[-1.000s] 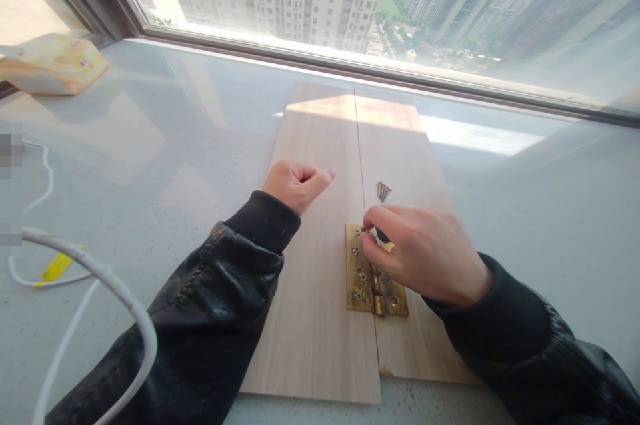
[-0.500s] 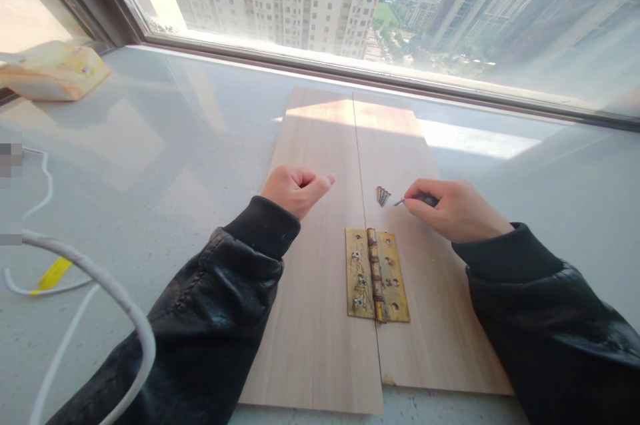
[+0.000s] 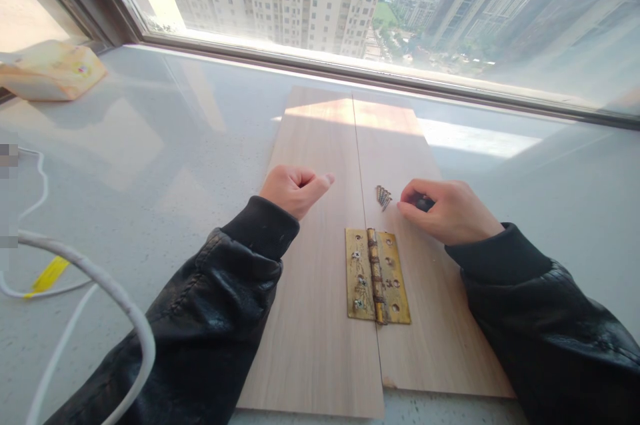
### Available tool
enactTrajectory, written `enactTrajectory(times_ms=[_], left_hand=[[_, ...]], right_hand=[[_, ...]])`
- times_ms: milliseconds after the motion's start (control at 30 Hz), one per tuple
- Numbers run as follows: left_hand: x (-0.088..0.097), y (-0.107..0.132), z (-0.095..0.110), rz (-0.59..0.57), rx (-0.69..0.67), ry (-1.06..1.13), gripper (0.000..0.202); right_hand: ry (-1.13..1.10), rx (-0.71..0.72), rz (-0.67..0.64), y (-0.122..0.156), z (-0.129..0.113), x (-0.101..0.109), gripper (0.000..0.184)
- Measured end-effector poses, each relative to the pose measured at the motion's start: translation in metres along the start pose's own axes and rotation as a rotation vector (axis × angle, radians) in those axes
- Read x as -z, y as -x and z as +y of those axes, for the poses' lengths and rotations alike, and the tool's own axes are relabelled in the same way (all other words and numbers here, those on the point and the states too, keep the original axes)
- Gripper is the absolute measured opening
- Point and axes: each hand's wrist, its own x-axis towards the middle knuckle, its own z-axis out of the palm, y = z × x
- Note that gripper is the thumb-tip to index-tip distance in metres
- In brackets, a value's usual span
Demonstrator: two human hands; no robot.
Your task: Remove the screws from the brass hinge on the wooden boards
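Note:
Two light wooden boards [image 3: 320,318] lie side by side on a grey sill. A brass hinge [image 3: 377,275] spans their seam, with screws in its left leaf. A small pile of screws [image 3: 383,197] lies on the right board above the hinge. My right hand [image 3: 447,210] rests just right of the pile, fingers closed around a small dark tool whose tip points at the screws. My left hand [image 3: 295,188] sits on the left board in a loose fist, holding nothing visible.
A yellow and white pack [image 3: 50,70] lies at the far left by the window frame [image 3: 350,75]. White cables [image 3: 95,278] with a yellow tag [image 3: 47,275] loop across the sill at the left. Glass runs along the far edge.
My right hand left the hinge and moved up and right to the screw pile, still gripping the small dark tool. The left hand stayed in place.

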Motion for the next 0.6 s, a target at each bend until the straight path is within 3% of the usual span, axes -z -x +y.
enactTrajectory(times_ms=[200,367,600], left_hand=[[0.0005,0.0001,0.0005,-0.005,0.0,0.005,0.05],[0.0003,-0.0002,-0.0005,-0.006,-0.007,0.017,0.051],[-0.0002,-0.0005,-0.0011,-0.006,-0.008,0.021,0.05]], right_hand=[[-0.03,-0.016,-0.035,0.0004,-0.0032,-0.0024,0.02],[-0.091,0.044,0.032,0.0017,-0.0016,-0.0042,0.014],[-0.057,0.056,0.074,-0.0006,0.0018,-0.0083,0.025]])
